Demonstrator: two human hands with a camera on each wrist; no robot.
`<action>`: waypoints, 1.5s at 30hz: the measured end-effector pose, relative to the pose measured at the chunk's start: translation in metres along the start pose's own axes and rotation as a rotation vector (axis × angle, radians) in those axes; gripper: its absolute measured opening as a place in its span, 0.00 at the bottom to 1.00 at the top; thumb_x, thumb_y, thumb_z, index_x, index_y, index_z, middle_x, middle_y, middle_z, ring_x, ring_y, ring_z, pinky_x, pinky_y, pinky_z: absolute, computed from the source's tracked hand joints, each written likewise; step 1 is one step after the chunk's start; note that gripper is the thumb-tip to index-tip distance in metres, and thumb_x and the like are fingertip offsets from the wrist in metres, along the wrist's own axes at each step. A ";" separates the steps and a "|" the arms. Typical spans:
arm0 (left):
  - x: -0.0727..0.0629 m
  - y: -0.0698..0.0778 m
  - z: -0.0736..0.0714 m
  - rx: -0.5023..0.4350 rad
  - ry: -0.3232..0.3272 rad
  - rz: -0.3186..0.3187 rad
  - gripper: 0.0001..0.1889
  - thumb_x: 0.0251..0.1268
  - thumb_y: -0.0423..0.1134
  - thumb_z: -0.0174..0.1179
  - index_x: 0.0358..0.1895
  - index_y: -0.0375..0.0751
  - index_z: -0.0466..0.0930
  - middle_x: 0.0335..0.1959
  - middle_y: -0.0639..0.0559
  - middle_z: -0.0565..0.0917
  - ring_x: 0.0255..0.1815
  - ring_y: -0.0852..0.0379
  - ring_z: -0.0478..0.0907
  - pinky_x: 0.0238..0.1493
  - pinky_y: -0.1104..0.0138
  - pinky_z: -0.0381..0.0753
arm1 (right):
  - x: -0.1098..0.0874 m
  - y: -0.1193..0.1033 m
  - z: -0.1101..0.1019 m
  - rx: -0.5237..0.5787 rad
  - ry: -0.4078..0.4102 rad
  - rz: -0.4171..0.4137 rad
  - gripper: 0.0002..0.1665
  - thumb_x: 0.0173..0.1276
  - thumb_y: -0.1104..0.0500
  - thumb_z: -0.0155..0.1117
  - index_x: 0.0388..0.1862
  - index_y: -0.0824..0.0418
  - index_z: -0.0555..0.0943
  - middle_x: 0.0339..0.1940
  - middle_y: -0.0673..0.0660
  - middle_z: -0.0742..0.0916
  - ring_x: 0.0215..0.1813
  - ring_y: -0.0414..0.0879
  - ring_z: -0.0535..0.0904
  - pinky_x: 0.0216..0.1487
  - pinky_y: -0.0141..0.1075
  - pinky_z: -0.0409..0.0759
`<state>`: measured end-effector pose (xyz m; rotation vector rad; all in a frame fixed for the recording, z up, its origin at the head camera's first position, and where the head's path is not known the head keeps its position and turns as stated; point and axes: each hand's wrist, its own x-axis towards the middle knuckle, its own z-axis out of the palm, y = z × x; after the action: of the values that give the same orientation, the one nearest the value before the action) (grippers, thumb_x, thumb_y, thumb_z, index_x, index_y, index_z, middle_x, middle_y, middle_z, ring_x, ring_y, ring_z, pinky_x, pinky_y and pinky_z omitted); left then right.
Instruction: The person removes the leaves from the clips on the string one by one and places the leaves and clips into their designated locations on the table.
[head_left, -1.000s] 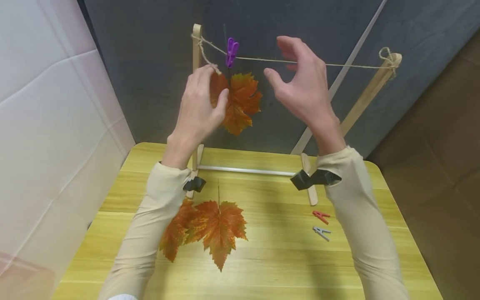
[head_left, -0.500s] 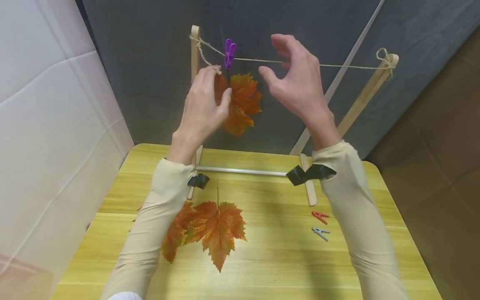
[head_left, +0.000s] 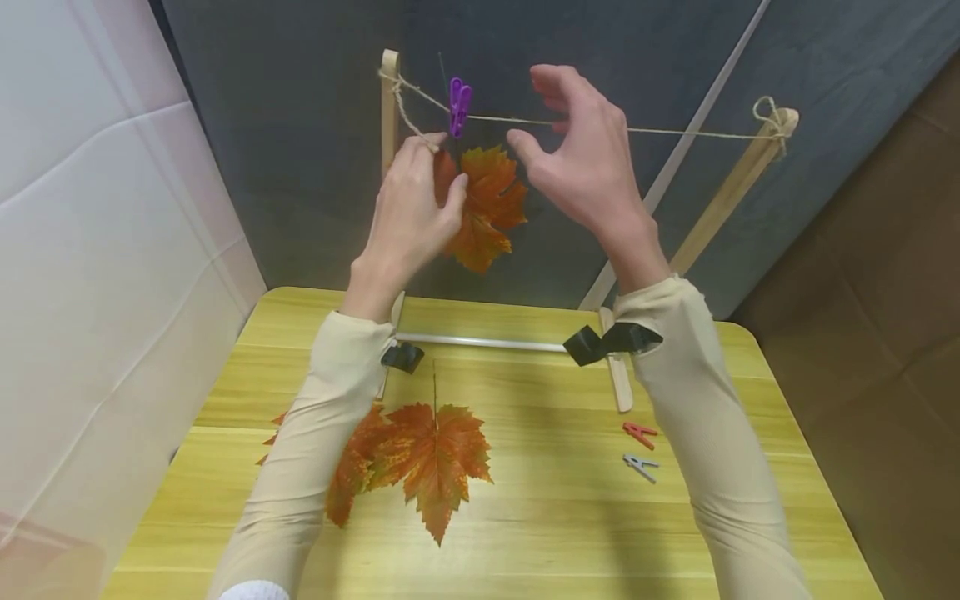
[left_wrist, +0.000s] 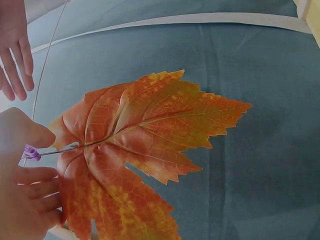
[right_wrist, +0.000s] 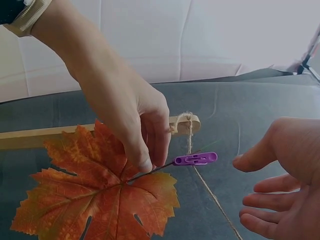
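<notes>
An orange-red artificial maple leaf (head_left: 491,200) hangs stem up from a twine line (head_left: 517,120), its stem clipped by a purple clothespin (head_left: 460,108). My left hand (head_left: 412,200) is at the leaf's upper left side. In the left wrist view, thumb and fingers (left_wrist: 42,192) stand apart on either side of the stem (left_wrist: 55,151), fingertips right at the leaf's edge. My right hand (head_left: 585,158) hovers right of the clothespin, in front of the line, fingers spread and holding nothing. The right wrist view has the clothespin (right_wrist: 196,159) between both hands.
Wooden posts (head_left: 738,187) carry the line's knotted ends; a white rod (head_left: 480,341) joins their feet. More maple leaves (head_left: 442,467) lie on the wooden table (head_left: 540,517). A red clothespin (head_left: 640,435) and a grey clothespin (head_left: 641,467) lie at right.
My right hand has drifted left toward the clothespin. My left hand has shifted slightly right along the hanging leaf. The leaf stays clipped on the line.
</notes>
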<state>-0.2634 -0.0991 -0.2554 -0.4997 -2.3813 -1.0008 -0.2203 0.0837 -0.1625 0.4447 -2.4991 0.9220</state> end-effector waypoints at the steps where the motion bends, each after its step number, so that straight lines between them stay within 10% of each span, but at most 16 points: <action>1: 0.000 0.000 0.000 0.002 -0.002 0.000 0.26 0.73 0.41 0.57 0.68 0.29 0.70 0.68 0.39 0.74 0.69 0.45 0.71 0.73 0.58 0.68 | 0.001 0.000 0.000 -0.001 -0.003 0.003 0.33 0.70 0.56 0.66 0.72 0.60 0.72 0.72 0.54 0.78 0.72 0.43 0.74 0.69 0.32 0.73; 45: 0.011 0.004 0.016 -0.040 0.132 -0.008 0.14 0.75 0.39 0.56 0.48 0.30 0.84 0.44 0.37 0.87 0.45 0.41 0.79 0.48 0.55 0.77 | 0.048 -0.014 0.033 -0.026 -0.199 0.073 0.26 0.76 0.58 0.56 0.72 0.56 0.72 0.68 0.50 0.81 0.69 0.39 0.76 0.67 0.25 0.71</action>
<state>-0.2749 -0.0837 -0.2567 -0.4250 -2.2521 -1.0539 -0.2642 0.0441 -0.1535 0.4596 -2.7206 0.9112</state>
